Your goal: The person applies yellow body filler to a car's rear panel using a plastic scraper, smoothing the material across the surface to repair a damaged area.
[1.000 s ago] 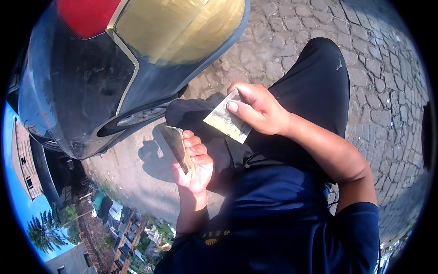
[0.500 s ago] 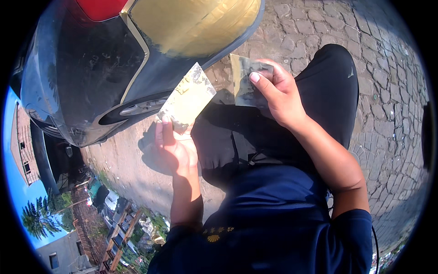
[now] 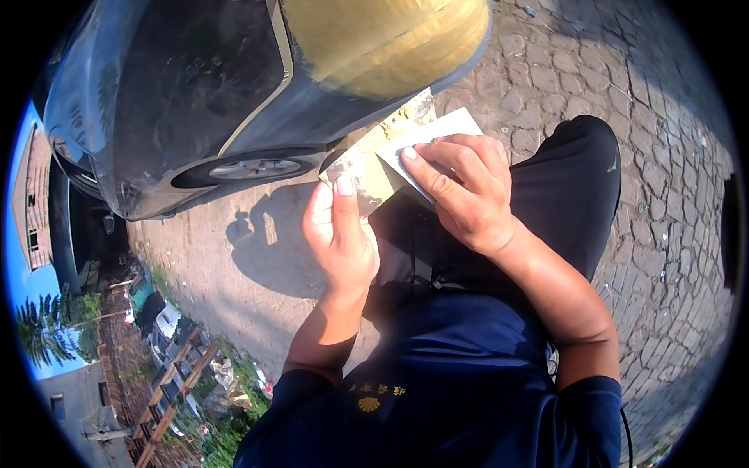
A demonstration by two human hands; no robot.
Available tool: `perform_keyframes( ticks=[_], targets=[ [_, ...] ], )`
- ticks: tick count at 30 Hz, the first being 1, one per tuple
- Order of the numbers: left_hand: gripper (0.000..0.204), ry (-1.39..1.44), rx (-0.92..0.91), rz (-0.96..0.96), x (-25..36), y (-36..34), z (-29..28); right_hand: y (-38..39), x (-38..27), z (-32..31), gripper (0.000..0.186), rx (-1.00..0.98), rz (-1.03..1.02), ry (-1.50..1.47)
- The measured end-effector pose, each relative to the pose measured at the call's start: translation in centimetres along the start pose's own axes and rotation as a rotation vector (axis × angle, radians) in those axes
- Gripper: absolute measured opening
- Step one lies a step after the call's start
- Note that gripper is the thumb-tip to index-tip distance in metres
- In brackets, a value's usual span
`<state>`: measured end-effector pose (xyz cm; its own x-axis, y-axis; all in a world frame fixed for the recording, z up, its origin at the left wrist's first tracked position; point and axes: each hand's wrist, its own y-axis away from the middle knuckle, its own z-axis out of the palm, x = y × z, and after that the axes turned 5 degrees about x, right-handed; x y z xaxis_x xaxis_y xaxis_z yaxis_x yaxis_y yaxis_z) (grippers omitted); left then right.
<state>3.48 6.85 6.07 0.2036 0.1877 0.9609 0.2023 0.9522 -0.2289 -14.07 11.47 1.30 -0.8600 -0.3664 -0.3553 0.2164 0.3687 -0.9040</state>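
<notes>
My left hand (image 3: 341,234) pinches the near corner of a flat mixing plate (image 3: 363,175), which carries a smear of yellow body filler (image 3: 399,118). In my right hand (image 3: 472,183) is a thin, pale putty spreader (image 3: 460,122), gripped between the thumb and the fingers. The spreader's left edge overlaps the plate's right part; whether it presses on the filler I cannot tell. Beyond both hands stands a dark car (image 3: 187,93), its rounded end panel (image 3: 382,43) coated with yellow filler.
The car's wheel (image 3: 261,168) sits left of the plate. My bent knee (image 3: 585,156) is at the right, over stone paving (image 3: 663,234). Wooden beams (image 3: 168,405), plants and buildings lie at the lower left.
My right hand has turned the spreader and brought it left onto the plate. My left hand has shifted right with the plate. The view has swung slightly, so the car appears moved.
</notes>
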Motion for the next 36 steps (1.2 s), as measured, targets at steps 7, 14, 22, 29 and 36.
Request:
perform_keyframes(
  ticks=[7, 14, 22, 29, 36],
  targets=[
    [0.034, -0.116, 0.043, 0.021, -0.7, -1.2, -1.3, 1.0, -0.6, -0.8, 0.039, -0.232, 0.048, -0.134],
    [0.043, -0.036, 0.176, -0.06, -1.3, -5.1, -4.7, 2.5, 1.8, 1.1, 0.025, -0.025, 0.849, -0.601],
    [0.033, 0.141, 0.329, -0.293, -3.3, -3.8, -9.2, 1.1, 9.5, 4.6, 0.022, 0.388, 1.521, -1.114],
    [0.031, 0.249, 0.332, -0.322, -3.8, -3.1, -10.3, 0.4, 10.5, 8.2, 0.026, 0.229, 1.044, -0.509],
    [0.031, 0.27, 0.389, -0.378, -4.0, -2.3, -11.4, -0.9, 12.2, 10.0, 0.046, 0.011, -0.143, 0.486]
  ],
)
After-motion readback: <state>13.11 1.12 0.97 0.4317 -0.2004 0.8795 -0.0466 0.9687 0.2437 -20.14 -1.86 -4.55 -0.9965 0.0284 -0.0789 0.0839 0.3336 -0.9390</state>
